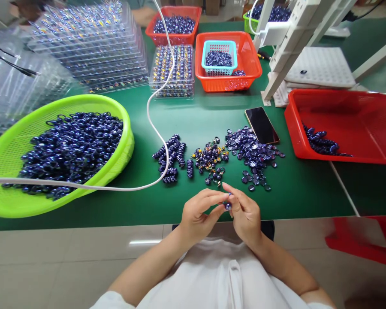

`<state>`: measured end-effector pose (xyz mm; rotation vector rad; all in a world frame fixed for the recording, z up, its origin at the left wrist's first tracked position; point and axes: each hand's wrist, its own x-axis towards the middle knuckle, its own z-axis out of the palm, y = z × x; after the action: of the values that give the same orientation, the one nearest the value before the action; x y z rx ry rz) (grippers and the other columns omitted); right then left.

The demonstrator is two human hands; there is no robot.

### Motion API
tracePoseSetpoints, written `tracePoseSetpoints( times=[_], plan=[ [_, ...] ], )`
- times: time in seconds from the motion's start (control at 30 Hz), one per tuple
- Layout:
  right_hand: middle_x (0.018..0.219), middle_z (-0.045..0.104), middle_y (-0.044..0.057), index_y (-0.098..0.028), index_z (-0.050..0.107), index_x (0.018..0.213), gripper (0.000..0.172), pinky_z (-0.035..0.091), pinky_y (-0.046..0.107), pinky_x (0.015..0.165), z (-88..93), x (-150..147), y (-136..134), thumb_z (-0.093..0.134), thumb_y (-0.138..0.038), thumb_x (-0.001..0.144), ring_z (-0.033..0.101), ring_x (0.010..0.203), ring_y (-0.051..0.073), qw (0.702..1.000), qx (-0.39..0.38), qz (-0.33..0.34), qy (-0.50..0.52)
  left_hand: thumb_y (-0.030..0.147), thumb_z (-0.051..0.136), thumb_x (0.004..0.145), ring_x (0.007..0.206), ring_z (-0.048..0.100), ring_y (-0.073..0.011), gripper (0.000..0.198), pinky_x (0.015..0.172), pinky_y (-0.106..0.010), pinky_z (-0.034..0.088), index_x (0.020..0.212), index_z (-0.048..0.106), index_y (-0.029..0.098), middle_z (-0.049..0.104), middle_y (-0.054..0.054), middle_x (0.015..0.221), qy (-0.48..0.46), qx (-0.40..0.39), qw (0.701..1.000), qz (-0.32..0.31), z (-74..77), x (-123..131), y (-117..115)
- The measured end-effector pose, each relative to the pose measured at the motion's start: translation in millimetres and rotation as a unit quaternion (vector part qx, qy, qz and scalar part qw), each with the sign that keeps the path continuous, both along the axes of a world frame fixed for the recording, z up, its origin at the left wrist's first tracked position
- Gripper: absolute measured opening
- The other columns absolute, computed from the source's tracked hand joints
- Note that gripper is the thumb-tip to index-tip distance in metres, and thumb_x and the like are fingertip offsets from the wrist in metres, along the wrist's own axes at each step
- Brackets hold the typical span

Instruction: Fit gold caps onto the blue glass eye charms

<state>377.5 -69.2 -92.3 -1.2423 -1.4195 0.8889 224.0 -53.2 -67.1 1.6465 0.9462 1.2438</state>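
Note:
My left hand (197,214) and my right hand (244,212) meet at the near edge of the green table (309,189). Both pinch one small dark blue bead piece (227,205) between their fingertips. Just beyond them lie three small heaps: stacked blue rolls (172,156), mixed blue and yellow pieces (210,156), and flat blue stones (252,152).
A lime green basket (6,150) full of blue rings sits at left, crossed by a white cable (154,124). A phone (262,125) lies mid-table. A red tray (357,116) stands at right. Orange baskets (247,56) and stacked clear trays (93,43) fill the back.

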Motion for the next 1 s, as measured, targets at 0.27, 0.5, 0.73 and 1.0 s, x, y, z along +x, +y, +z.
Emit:
tracePoseSetpoints(
  times=[0.27,0.5,0.73,1.0],
  plan=[
    [0.087,0.064,0.004,-0.023,0.06,0.131,0.036,0.054,0.027,0.063,12.0,12,8,0.051,-0.02,0.097,0.061,0.07,0.013,0.996,0.052,0.063,-0.046,0.026,0.074,0.082,0.083,0.071,-0.0202,0.009,0.076,-0.031,0.059,0.082,0.076,0.017,0.076,-0.009,0.093,-0.062,-0.211,0.975,0.03,11.8,-4,11],
    [0.093,0.067,0.003,-0.023,0.063,0.107,0.023,0.055,0.026,0.064,23.2,21,15,0.063,-0.011,0.088,0.061,0.069,0.012,0.982,0.13,0.059,-0.122,0.034,0.082,0.072,0.06,0.067,-0.0139,0.024,0.063,-0.025,0.056,0.072,0.07,0.012,0.071,-0.002,0.063,-0.122,-0.391,0.912,-0.001,21.8,-2,20],
    [0.091,0.067,0.003,-0.024,0.058,0.106,0.023,0.056,0.027,0.062,21.4,19,12,0.064,-0.012,0.087,0.062,0.067,0.012,0.98,0.141,0.034,-0.135,0.036,0.085,0.067,0.057,0.068,-0.0138,0.028,0.06,-0.024,0.058,0.071,0.07,0.012,0.071,-0.002,0.063,-0.151,-0.418,0.896,0.015,18.6,5,22],
    [0.095,0.065,0.004,-0.025,0.057,0.109,0.026,0.056,0.028,0.063,20.8,19,15,0.063,-0.012,0.087,0.062,0.07,0.013,0.981,0.129,0.063,-0.128,0.035,0.085,0.067,0.061,0.068,-0.0138,0.027,0.06,-0.025,0.06,0.071,0.071,0.013,0.071,-0.002,0.067,-0.157,-0.405,0.9,0.035,11.3,9,21]
  ],
)
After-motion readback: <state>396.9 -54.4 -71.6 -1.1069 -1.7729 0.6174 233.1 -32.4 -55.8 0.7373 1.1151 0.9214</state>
